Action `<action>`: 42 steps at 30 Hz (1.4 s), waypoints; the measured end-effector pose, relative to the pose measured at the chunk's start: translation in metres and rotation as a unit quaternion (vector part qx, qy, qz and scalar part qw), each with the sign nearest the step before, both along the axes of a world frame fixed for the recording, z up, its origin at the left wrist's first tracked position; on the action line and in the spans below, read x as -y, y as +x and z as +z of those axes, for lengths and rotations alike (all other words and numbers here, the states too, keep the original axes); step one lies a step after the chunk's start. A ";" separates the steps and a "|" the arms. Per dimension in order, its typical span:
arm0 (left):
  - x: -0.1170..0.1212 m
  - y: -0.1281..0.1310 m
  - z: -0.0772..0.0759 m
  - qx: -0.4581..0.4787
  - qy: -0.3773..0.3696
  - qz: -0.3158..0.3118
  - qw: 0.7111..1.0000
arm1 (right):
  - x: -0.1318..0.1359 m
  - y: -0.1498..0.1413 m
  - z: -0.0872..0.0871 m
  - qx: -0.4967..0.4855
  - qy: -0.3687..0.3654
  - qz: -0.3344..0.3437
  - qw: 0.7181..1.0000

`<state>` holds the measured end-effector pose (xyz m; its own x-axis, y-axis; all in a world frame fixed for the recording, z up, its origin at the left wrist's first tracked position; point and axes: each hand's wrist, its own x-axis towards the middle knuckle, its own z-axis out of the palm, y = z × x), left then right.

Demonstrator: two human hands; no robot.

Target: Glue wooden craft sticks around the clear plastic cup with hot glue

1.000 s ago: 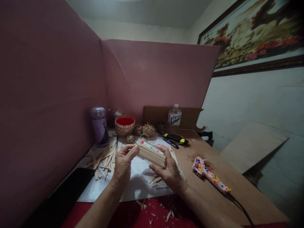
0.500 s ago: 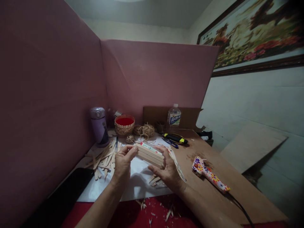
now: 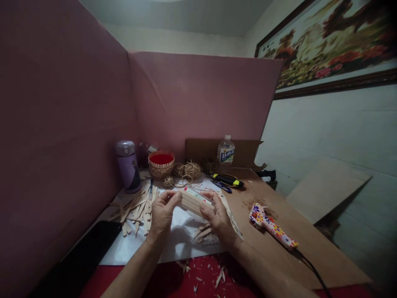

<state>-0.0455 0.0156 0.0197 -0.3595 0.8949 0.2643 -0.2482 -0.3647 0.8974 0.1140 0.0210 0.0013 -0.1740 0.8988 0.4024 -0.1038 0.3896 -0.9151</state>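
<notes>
Between both hands, above the white paper, is a small box faced with flat wooden craft sticks; a strip of printed red, white and green shows along its upper edge. My left hand pinches its left end between thumb and fingers. Around the right end wraps my right hand, thumb on the stick-covered face and fingers behind. Left of my left hand lies a loose pile of craft sticks. A few stick pieces rest on the paper below my right hand.
A purple flask, a red-lined basket, twine and a plastic bottle stand or lie at the back. A black-and-yellow cutter and a flower-patterned glue gun with a black cord lie right. A black slab is at front left.
My right thumb has moved up from below the box onto its stick-covered face. My left hand keeps its pinch. The whole view has shifted slightly.
</notes>
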 end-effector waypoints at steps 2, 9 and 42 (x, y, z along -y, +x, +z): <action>0.000 0.001 -0.001 -0.005 -0.001 -0.011 1.000 | 0.000 -0.001 0.001 -0.011 -0.009 0.000 1.000; -0.001 -0.002 -0.005 0.000 0.017 -0.036 0.999 | -0.003 0.002 0.001 -0.024 -0.021 -0.016 0.999; -0.008 0.000 -0.013 0.064 -0.001 -0.020 0.998 | -0.003 0.000 -0.001 -0.043 -0.015 0.008 0.999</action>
